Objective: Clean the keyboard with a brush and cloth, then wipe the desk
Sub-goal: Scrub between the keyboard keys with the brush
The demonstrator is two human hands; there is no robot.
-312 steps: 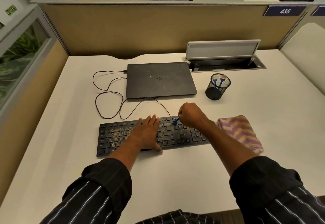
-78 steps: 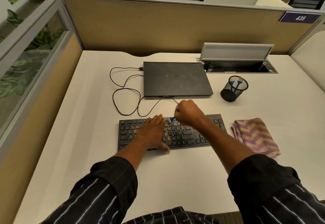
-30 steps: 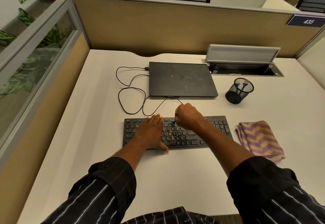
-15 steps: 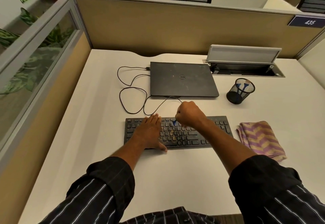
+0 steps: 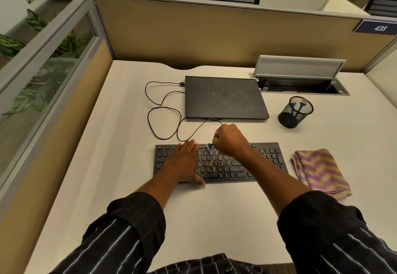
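Blue small brush (image 5: 209, 146) gripped in curled right hand (image 5: 228, 139), at top row of black flat keyboard (image 5: 266, 159) on white desk (image 5: 129, 144); open left hand (image 5: 182, 162) pressing keys flat. Flick short light strokes through yellowish crumbs (image 5: 211, 165)

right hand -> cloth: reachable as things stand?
Probably yes. The cloth lies uncovered on the desk right of the keyboard, with nothing between it and the right hand. That hand grips the brush, though, so its fingers aren't free.
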